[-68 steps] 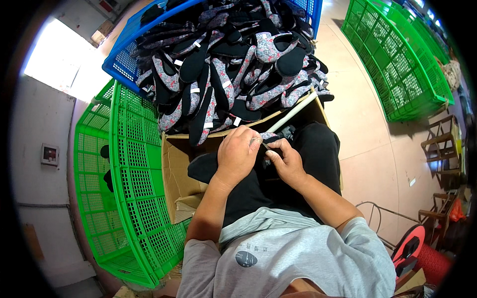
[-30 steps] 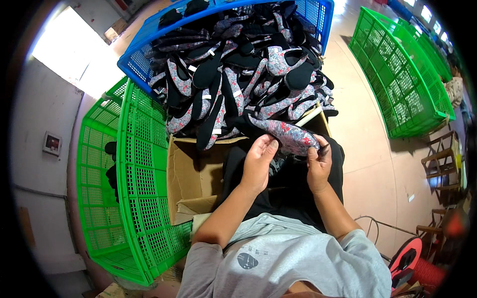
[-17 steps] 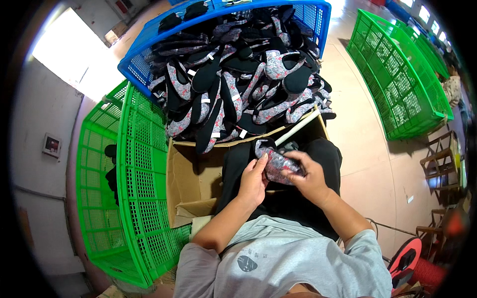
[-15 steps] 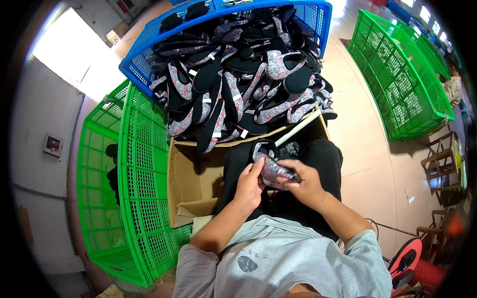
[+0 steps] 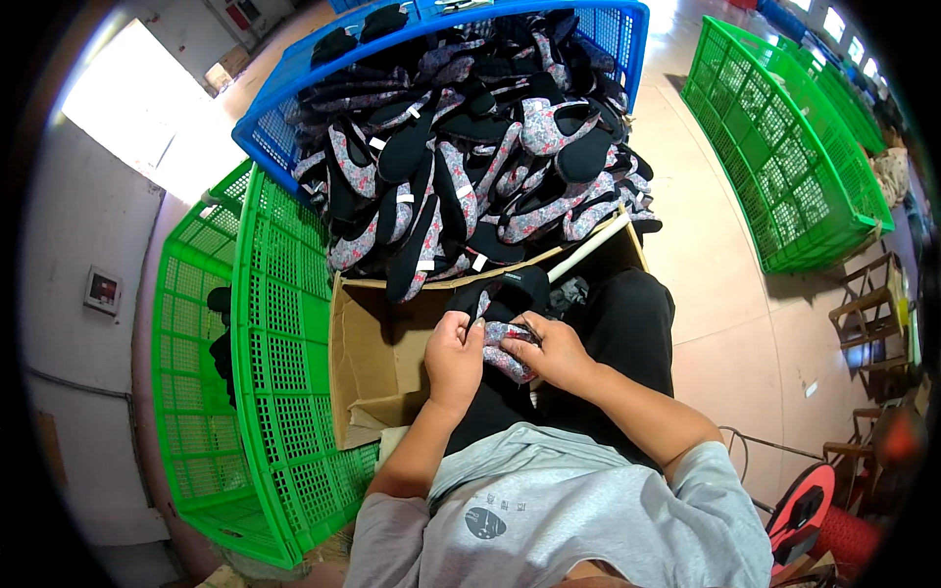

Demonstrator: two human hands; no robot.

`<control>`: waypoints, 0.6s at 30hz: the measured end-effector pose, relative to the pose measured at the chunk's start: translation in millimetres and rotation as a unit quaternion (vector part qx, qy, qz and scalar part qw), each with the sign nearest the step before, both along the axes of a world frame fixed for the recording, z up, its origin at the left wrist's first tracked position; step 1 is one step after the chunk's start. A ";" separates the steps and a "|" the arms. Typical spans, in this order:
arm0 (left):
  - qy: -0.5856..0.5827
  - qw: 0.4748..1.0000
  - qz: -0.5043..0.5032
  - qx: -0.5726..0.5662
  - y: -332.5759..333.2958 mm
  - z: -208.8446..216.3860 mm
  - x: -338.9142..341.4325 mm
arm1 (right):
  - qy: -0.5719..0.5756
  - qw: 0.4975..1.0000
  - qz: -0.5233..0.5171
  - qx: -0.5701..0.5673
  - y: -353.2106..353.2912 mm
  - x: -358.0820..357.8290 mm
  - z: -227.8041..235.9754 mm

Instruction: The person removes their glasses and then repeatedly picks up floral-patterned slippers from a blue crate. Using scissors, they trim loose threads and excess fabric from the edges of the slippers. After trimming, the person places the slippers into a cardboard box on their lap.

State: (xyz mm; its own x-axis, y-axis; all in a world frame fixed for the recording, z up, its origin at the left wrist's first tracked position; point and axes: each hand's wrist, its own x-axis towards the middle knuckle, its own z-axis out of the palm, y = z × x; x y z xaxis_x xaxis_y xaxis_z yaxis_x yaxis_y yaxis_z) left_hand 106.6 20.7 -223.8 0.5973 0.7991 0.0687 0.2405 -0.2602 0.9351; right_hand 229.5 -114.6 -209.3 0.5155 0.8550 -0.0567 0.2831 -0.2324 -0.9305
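Note:
A floral fabric slipper (image 5: 506, 366), grey with red specks, is over my lap between my two hands. My left hand (image 5: 455, 361) grips its left side, thumb uppermost. From the right, my right hand (image 5: 555, 353) has its fingers curled over the slipper's edge. Black material (image 5: 518, 286) lies just beyond the hands; I cannot tell whether it belongs to the same slipper. Past my knees, a big heap of matching slippers (image 5: 549, 127) with black soles and small white tags fills a blue crate (image 5: 265, 122).
An open cardboard box (image 5: 377, 338) stands by my knees, with a white tube (image 5: 588, 247) along its right side. Green mesh crates (image 5: 284, 392) stand at my left, and another green crate (image 5: 784, 167) at far right. Wooden racks (image 5: 867, 318) and a red reel (image 5: 802, 514) are on the right.
Both hands have shifted left with the slipper and turned it. Black material now shows beyond the hands, and the slipper looks more bent.

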 end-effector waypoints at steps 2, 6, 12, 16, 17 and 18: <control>0.052 0.993 0.000 0.105 -5.5 16.5 1.3 | 0.002 1.000 -0.001 -0.010 4.5 3.7 1.4; 0.074 0.958 -0.037 0.274 -12.5 24.8 4.6 | 0.002 0.999 -0.011 -0.033 21.4 10.1 -8.2; 0.139 0.944 -0.046 0.295 -8.0 28.8 8.6 | 0.128 0.991 -0.030 -0.036 47.5 23.6 -20.5; 0.021 0.991 -0.022 0.129 -10.0 10.9 6.3 | 0.396 0.916 -0.067 -0.015 43.8 34.9 -20.3; -0.030 0.998 -0.009 0.058 -11.9 1.5 5.0 | 0.434 0.897 -0.083 0.001 43.8 35.2 -21.9; -0.027 0.999 -0.024 0.040 -13.9 0.0 2.9 | 0.445 0.890 -0.096 0.001 45.1 36.1 -22.7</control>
State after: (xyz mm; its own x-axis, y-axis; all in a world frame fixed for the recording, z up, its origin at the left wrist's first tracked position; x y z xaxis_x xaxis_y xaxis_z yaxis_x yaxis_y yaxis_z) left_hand 109.6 6.8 -223.8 0.6279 0.7610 0.1630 0.1770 -0.3436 0.9223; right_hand 265.6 -69.5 -231.9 0.4028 0.7568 -0.5148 -0.6117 -0.1959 -0.7665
